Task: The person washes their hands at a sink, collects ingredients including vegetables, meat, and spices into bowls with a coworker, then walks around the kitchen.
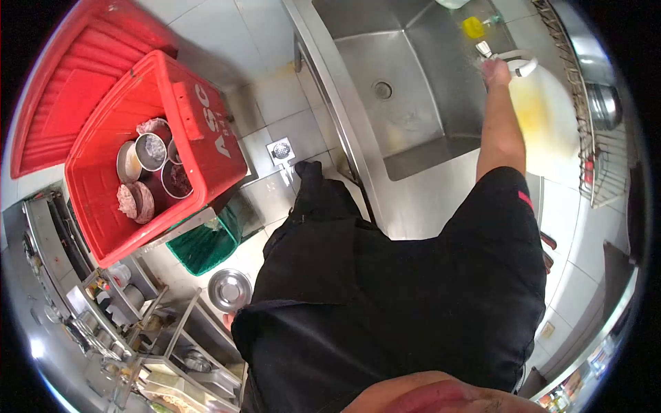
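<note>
Steel bowl [229,289], one: rim in left hand [228,320], grip holding. White tap [527,67], one: right hand [496,71] touching; grip closure indiscernible.

On the wall of the red box [224,172], left of the sink [413,96], we read large white capitals [212,124], an A, an S and seemingly a C; smaller marks [222,129] beside them we cannot make out.
</note>
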The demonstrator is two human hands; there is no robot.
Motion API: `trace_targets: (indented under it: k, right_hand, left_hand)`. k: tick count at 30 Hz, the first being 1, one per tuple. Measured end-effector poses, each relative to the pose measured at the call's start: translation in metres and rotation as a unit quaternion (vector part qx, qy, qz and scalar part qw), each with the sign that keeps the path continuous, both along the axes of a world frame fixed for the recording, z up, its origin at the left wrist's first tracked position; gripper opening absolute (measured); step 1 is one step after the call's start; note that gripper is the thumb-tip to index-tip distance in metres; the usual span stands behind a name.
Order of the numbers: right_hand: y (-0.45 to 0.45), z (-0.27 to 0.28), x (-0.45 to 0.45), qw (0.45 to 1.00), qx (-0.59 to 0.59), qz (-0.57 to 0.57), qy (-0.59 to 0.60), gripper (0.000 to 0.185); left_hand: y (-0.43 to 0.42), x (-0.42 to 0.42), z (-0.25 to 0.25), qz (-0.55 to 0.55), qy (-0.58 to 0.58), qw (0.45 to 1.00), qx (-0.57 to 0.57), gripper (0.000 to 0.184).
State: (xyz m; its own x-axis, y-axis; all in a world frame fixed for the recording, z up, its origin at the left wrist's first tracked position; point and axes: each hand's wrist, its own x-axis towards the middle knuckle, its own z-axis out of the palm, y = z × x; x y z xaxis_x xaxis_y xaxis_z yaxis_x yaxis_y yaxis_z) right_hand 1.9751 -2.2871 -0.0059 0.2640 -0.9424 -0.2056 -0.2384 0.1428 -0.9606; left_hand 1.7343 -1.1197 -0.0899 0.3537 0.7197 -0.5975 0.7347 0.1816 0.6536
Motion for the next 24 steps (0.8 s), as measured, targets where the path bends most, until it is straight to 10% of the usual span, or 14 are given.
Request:
trace_targets:
  k: [2,4,10,14,16,24]
  right_hand:
    - [0.021,0.038,0.022,0.947,-0.148,0.019,0.283,0.037]
    - [-0.03,0.013,0.035,0.767,-0.412,0.07,0.487,0.057]
    - [-0.085,-0.006,0.065,0.626,-0.344,0.276,0.643,0.063]
    - [-0.127,-0.015,0.084,0.411,-0.335,0.45,0.719,0.053]
    - [-0.161,-0.028,0.087,0.492,-0.28,0.43,0.704,0.05]
    - [-0.084,0.015,0.095,0.527,-0.396,0.327,0.677,0.041]
  left_hand:
    - [-0.011,0.014,0.015,-0.006,0.009,1.0,0.011,0.015]
    - [-0.025,0.028,0.031,-0.01,0.02,1.0,0.018,0.016]
    - [-0.083,0.072,0.076,-0.019,0.045,0.999,0.019,0.019]
    - [-0.071,0.082,0.075,-0.04,0.07,0.997,0.015,0.01]
    - [-0.083,0.097,0.081,-0.065,0.072,0.995,0.026,0.01]
    - [-0.085,0.124,0.09,-0.129,0.05,0.99,0.012,0.01]
